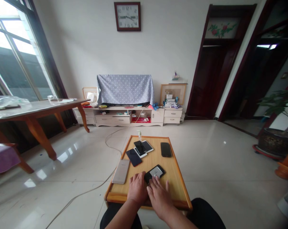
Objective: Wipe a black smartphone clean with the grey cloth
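A black device (155, 172) with a light panel on its face lies on the small wooden table (153, 159). My left hand (137, 187) is at its lower left corner, fingers bent and close together; what they hold, if anything, is hidden. My right hand (159, 194) rests at the device's near edge, fingers stretched out and thumb apart. Left of my hands lies a pale phone (121, 171). Behind it are a dark blue phone (133, 157) and a black phone (139, 147) overlapping white ones. Another black phone (166, 149) lies at the back right.
A small clear pump bottle (139, 135) stands at the table's back edge. A cable (86, 190) runs over the floor at the left. A larger table (39, 106) stands left, a low cabinet (113, 119) by the wall, a potted plant (275, 140) right.
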The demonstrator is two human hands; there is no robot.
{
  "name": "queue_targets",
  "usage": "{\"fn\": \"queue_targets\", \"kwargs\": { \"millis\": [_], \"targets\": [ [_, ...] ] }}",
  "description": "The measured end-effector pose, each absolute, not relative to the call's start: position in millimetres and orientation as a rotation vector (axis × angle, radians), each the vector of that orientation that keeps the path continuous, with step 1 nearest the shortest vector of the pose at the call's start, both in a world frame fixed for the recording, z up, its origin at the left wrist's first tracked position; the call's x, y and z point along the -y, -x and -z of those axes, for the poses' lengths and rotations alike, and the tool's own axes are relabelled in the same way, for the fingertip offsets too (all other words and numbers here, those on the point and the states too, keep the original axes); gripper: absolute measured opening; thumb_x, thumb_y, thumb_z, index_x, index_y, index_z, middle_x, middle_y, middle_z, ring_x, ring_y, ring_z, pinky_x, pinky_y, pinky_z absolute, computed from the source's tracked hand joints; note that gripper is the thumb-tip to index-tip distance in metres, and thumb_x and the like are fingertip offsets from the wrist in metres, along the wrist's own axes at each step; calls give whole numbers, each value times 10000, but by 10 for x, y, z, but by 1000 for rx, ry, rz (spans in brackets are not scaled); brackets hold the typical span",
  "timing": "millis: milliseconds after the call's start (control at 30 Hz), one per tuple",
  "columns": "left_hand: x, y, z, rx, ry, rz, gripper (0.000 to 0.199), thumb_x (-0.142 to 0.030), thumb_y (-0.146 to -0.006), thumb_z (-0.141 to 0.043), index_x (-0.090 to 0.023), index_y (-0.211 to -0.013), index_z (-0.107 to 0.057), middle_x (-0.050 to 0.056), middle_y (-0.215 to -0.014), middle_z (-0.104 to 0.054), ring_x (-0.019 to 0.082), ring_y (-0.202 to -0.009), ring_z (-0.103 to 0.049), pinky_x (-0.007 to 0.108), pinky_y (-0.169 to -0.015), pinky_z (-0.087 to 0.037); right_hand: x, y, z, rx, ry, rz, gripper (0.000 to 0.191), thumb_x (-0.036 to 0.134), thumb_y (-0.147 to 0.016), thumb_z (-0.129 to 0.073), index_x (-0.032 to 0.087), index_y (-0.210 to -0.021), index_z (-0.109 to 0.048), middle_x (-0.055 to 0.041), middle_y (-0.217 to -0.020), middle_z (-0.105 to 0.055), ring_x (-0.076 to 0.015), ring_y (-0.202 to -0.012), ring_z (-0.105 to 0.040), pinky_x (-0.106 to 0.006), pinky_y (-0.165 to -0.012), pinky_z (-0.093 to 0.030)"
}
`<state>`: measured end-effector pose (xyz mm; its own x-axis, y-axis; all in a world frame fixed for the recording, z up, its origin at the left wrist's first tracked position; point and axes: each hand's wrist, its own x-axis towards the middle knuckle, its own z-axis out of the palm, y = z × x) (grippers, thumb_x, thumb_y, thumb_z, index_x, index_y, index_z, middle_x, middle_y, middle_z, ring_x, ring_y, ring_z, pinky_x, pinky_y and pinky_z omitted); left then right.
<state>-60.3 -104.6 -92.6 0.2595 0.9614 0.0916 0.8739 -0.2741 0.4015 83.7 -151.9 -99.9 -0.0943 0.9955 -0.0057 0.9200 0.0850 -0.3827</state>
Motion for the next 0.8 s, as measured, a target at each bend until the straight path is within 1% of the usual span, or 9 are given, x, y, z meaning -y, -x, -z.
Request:
{"fn": "queue_targets", "kwargs": {
  "millis": [100,200,300,400,467,533,800],
  "targets": [
    [1041,601,926,-1705,-2264,-462,563,-242,-813,-517,-243,-1373,-463,58,-1379,-612,232,-1277,-500,359,-1068,-295,1413,-782,956,2127,1889,-457,586,456,-1052,-139,258,-1509,-448,-59,-1591,-388,-263,-1518,-232,-645,-1209,-21],
    [1044,584,912,-1718,-2260,-472,484,-260,-884,-455,-237,-1366,-474,70,-1370,-616,232,-1265,-512,369,-1065,-298,1248,-784,939,2155,1862,-432,570,440,-1059,-128,280,-1500,-451,-49,-1596,-386,-243,-1519,-231,-640,-1206,15],
    [1051,569,893,-1725,-2260,-491,450,-331,-914,-450,-250,-1355,-485,70,-1337,-636,237,-1246,-524,377,-1072,-294,1064,-831,942,2153,1880,-399,546,447,-1063,-145,310,-1489,-457,-22,-1606,-373,-223,-1523,-214,-637,-1200,47],
    [1056,566,885,-1722,-2266,-503,537,-425,-843,-562,-253,-1346,-493,67,-1306,-650,259,-1240,-525,383,-1075,-300,890,-934,961,2101,1951,-382,529,439,-1059,-179,304,-1489,-457,-27,-1612,-363,-231,-1524,-208,-655,-1190,49],
    [1056,571,888,-1724,-2267,-511,606,-416,-774,-624,-247,-1342,-499,67,-1307,-645,267,-1250,-517,382,-1083,-297,805,-1023,981,2046,2019,-366,535,425,-1055,-181,283,-1499,-446,-49,-1618,-350,-246,-1524,-208,-673,-1184,23],
    [1054,577,894,-1728,-2262,-520,636,-392,-739,-645,-244,-1341,-503,69,-1315,-637,268,-1259,-511,381,-1088,-291,767,-1105,1008,1991,2086,-349,549,410,-1052,-171,260,-1511,-430,-73,-1621,-341,-261,-1524,-206,-682,-1181,-8],
    [1057,595,899,-1717,-2248,-517,604,-403,-737,-647,-261,-1311,-525,69,-1277,-646,273,-1249,-513,386,-1084,-279,996,-1189,1166,1895,2229,-277,591,451,-1034,-217,222,-1563,-347,-108,-1632,-304,-291,-1526,-198,-649,-1197,-22]
  ]
}}
